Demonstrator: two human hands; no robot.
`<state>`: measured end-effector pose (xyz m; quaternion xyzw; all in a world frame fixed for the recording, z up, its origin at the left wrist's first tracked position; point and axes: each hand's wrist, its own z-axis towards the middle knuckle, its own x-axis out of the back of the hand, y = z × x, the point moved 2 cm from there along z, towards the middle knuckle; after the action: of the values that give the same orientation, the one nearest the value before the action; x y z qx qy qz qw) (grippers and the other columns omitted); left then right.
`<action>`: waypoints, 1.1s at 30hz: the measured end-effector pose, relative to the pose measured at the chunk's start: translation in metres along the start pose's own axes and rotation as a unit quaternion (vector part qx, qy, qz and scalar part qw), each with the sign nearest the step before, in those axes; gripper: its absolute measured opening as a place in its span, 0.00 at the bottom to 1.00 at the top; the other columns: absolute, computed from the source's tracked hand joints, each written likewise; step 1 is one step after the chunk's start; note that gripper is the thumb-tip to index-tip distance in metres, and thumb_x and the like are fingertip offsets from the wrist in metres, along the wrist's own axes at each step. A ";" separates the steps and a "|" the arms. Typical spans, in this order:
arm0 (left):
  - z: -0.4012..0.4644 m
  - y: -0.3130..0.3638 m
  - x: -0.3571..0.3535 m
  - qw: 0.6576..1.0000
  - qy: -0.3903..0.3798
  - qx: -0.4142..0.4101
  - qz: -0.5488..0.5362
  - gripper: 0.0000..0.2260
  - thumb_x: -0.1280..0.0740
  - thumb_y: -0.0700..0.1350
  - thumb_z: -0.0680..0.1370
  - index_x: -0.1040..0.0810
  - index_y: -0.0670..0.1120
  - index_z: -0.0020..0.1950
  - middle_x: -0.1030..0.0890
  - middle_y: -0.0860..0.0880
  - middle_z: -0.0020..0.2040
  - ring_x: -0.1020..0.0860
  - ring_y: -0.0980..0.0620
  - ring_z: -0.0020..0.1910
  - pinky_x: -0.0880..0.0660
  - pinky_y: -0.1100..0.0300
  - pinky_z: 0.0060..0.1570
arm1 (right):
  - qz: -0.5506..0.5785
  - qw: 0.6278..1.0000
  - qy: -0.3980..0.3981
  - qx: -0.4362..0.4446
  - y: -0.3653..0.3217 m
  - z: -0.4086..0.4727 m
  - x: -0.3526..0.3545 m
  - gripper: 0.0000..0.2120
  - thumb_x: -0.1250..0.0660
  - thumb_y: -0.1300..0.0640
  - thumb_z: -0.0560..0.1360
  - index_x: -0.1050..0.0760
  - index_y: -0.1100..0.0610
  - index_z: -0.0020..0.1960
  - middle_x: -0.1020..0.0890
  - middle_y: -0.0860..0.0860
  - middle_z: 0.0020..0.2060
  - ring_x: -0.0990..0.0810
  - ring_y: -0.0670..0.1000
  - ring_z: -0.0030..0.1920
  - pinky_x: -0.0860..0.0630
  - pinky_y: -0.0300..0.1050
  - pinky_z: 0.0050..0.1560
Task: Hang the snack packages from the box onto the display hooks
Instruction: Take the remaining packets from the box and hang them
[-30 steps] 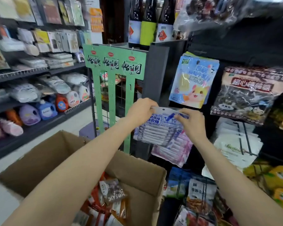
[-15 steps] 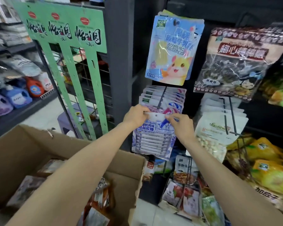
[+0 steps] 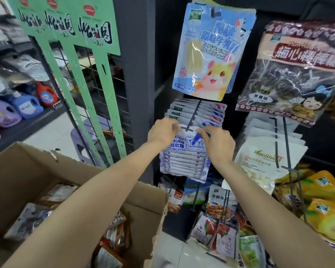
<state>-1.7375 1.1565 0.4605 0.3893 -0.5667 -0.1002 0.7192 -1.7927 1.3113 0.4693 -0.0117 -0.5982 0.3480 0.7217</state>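
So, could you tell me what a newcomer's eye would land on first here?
Centre frame, the left hand and right hand pinch a blue-and-white candy packet at the tip of a hook. Above it hangs a pale blue hamster pouch; at lower left stands an open cardboard box of snacks.

Two bare hands are showing, the left hand (image 3: 163, 132) and the right hand (image 3: 217, 145), both pinching one blue-and-white striped candy packet (image 3: 184, 161). One brown cardboard box (image 3: 143, 198) is sitting below. Three green card display strips (image 3: 103, 89) are hanging side by side. One light-blue hamster-print pouch (image 3: 211, 55) is facing front. Three plastic detergent jugs (image 3: 27, 106) are standing in a row: purple, blue and red.
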 end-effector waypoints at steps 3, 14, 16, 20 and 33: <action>-0.002 0.000 0.000 1.000 -0.009 -0.001 0.011 0.10 0.37 0.46 0.79 0.20 0.49 0.57 0.19 0.47 0.55 0.22 0.46 0.55 0.25 0.52 0.52 | -0.010 1.000 -0.004 -0.001 0.005 -0.003 -0.002 0.14 0.39 0.49 0.80 0.18 0.54 0.46 0.19 0.54 0.35 0.21 0.57 0.40 0.34 0.43 0.33; 0.006 -0.001 -0.007 1.000 0.005 0.003 -0.011 0.07 0.35 0.43 0.78 0.18 0.47 0.51 0.18 0.47 0.52 0.22 0.46 0.52 0.24 0.49 0.53 | -0.047 0.998 0.039 0.032 0.010 0.006 -0.008 0.10 0.38 0.52 0.80 0.20 0.55 0.51 0.17 0.53 0.44 0.20 0.56 0.44 0.34 0.42 0.34; 0.014 0.001 -0.010 1.000 0.021 0.007 -0.010 0.06 0.35 0.41 0.77 0.19 0.47 0.49 0.18 0.47 0.50 0.21 0.46 0.50 0.23 0.48 0.50 | -0.078 0.995 0.039 0.052 0.011 0.013 -0.011 0.08 0.38 0.56 0.79 0.22 0.57 0.54 0.19 0.54 0.48 0.21 0.58 0.49 0.33 0.43 0.35; 0.028 0.004 -0.012 0.998 0.061 -0.008 -0.013 0.03 0.33 0.42 0.76 0.21 0.45 0.49 0.20 0.46 0.52 0.23 0.46 0.50 0.23 0.49 0.47 | -0.146 0.983 0.027 0.109 0.011 0.027 -0.022 0.13 0.34 0.67 0.73 0.24 0.62 0.57 0.20 0.58 0.51 0.25 0.60 0.56 0.34 0.46 0.33; 0.032 0.013 -0.014 0.987 0.084 -0.046 0.129 0.12 0.37 0.38 0.78 0.28 0.43 0.61 0.28 0.43 0.59 0.29 0.45 0.57 0.30 0.54 0.42 | -0.166 0.981 0.027 0.098 0.007 0.036 -0.025 0.26 0.28 0.74 0.63 0.27 0.64 0.60 0.24 0.61 0.53 0.26 0.62 0.55 0.26 0.55 0.54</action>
<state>-1.7751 1.1589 0.4609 0.2861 -0.5442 0.0006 0.7887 -1.8283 1.2898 0.4549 0.1494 -0.5351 0.2800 0.7829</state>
